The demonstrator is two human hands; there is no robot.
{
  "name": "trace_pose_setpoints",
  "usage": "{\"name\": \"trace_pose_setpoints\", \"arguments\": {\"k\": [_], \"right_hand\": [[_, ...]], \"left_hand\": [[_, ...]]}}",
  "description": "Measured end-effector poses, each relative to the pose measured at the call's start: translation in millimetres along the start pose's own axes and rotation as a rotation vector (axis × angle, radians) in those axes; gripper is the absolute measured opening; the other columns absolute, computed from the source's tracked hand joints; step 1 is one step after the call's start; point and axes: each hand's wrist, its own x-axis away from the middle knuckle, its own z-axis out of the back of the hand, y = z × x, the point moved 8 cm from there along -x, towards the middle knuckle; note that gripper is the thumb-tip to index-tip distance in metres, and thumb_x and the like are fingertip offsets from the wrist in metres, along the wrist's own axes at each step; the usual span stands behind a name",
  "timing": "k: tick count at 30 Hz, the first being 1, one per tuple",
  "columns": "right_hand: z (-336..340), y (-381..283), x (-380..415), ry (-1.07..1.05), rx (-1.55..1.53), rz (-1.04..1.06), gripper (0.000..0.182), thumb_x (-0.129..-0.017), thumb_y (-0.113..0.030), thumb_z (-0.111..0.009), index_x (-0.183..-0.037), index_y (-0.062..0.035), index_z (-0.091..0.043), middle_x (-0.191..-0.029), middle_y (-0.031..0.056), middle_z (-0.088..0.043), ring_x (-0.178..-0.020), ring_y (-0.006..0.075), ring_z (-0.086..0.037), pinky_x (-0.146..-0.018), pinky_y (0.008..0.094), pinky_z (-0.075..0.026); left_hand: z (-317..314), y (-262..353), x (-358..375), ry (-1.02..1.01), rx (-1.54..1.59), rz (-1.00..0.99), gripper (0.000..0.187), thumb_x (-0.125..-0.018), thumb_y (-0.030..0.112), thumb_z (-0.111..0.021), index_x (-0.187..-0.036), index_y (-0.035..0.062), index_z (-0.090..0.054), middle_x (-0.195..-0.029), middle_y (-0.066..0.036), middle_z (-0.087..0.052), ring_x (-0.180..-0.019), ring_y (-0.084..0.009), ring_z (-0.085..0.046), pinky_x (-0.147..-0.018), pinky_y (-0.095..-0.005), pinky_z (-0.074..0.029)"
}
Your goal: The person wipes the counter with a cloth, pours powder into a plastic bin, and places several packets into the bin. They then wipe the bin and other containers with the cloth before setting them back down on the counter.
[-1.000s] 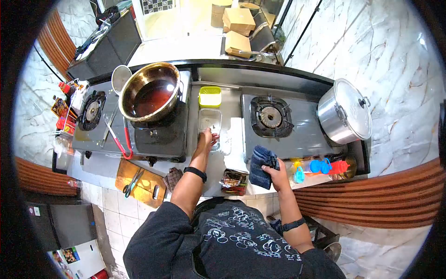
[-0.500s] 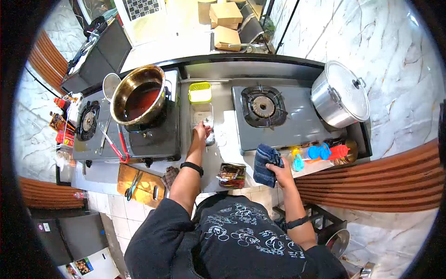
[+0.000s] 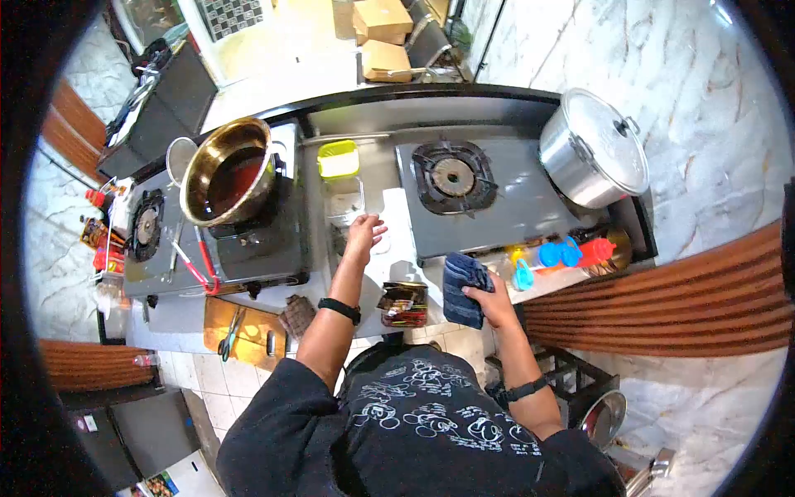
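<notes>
My right hand (image 3: 494, 305) grips a folded dark blue striped cloth (image 3: 464, 290) above the counter's front edge. My left hand (image 3: 363, 235) hovers over the counter between the two stoves; its fingers are bent and whether they pinch anything is too small to tell. Just beyond it lies a clear plastic container (image 3: 344, 197), with a yellow-green tub (image 3: 339, 159) behind that. Between my arms, at the front edge, stands an open packet or tin (image 3: 404, 305) with a dark, reddish wrapper.
On the left stove sits a large brass-coloured pot (image 3: 228, 172) of dark red liquid, with red-handled tongs (image 3: 204, 261) nearby. Scissors lie on a wooden board (image 3: 267, 340). A lidded steel pot (image 3: 593, 149) stands on the right stove (image 3: 522, 203), bottles (image 3: 596, 252) in front.
My left hand has come back from the clear container towards me and to the right. My right hand still holds the cloth. The camera view has shifted slightly.
</notes>
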Motion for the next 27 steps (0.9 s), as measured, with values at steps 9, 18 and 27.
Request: {"name": "trace_pose_setpoints", "arguments": {"k": [9, 18, 27], "right_hand": [[26, 28, 10, -0.062, 0.247, 0.026, 0.040, -0.073, -0.005, -0.071, -0.111, 0.0007, -0.061, -0.096, 0.0080, -0.068, -0.084, 0.0142, -0.063, -0.081, 0.0311, -0.050], [93, 44, 55, -0.314, 0.828, 0.192, 0.049, -0.068, -0.008, -0.069, -0.116, -0.0005, -0.059, -0.099, 0.0205, -0.066, -0.093, 0.0328, -0.064, -0.086, 0.0380, -0.048], [176, 58, 75, -0.305, 0.714, 0.072, 0.039, -0.070, -0.007, -0.071, -0.108, 0.0005, -0.061, -0.093, 0.0148, -0.068, -0.087, 0.0217, -0.064, -0.082, 0.0352, -0.049]], "left_hand": [[-137, 55, 87, -0.485, -0.128, -0.220, 0.022, -0.092, 0.008, -0.050, -0.112, 0.0060, -0.058, -0.080, -0.001, -0.059, -0.086, -0.0144, -0.063, -0.075, -0.0251, -0.047], [-176, -76, 136, -0.391, -1.046, -0.237, 0.038, -0.085, 0.034, -0.061, -0.099, -0.0007, -0.066, -0.091, -0.023, -0.067, -0.088, -0.0335, -0.065, -0.078, -0.0404, -0.050], [-184, -134, 137, -0.118, -0.973, -0.258, 0.043, -0.088, 0.038, -0.052, -0.091, -0.0038, -0.064, -0.092, -0.028, -0.064, -0.091, -0.0439, -0.060, -0.081, -0.0476, -0.047]]}}
